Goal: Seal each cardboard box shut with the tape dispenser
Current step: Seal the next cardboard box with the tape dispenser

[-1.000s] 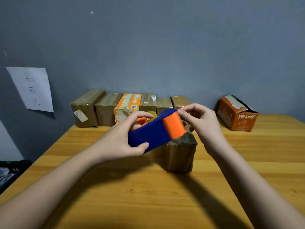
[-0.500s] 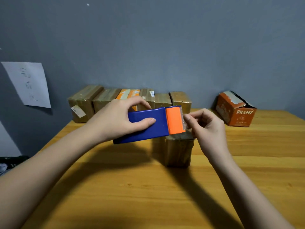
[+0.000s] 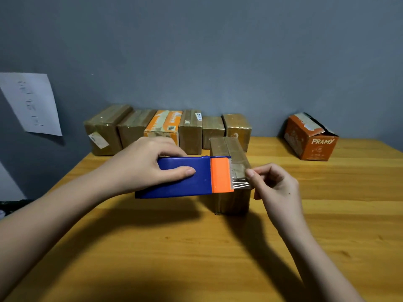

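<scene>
dispenser: blue plastic tape dispenser with an orange cutter end (image 3: 192, 176), centre of frame, held level, cutter end pointing right, over the near top edge of the box.
left hand: left hand (image 3: 141, 164) wraps the blue body, thumb flat on the side facing the camera, fingers curled over the top. Firm grip.
right hand: right hand (image 3: 274, 186), right of centre, thumb and forefinger pinched on the free end of the clear tape (image 3: 239, 184) just off the cutter; other fingers curled loosely.
target box: brown tape-wrapped cardboard box (image 3: 231, 162), centre of frame, standing on the wooden table (image 3: 196, 247), directly behind and under the cutter end. Nothing is holding it down.
other boxes: row of brown wrapped boxes (image 3: 168, 129) along the grey wall, upper centre; orange printed carton with a torn-open top (image 3: 309, 138) at upper right, likely still to be sealed.
risk 1: the pulled strip is short and already wrinkled, so it may fold and stick to itself or to the fingers.
risk 2: the box is narrow and free-standing, so pressing or dragging tape across it could tip or slide it.
risk 3: the serrated edge sits close to the right fingertips; a slip means a nick.
risk 4: uneven pull means the tape tracks skewed or tears on the teeth early.
</scene>
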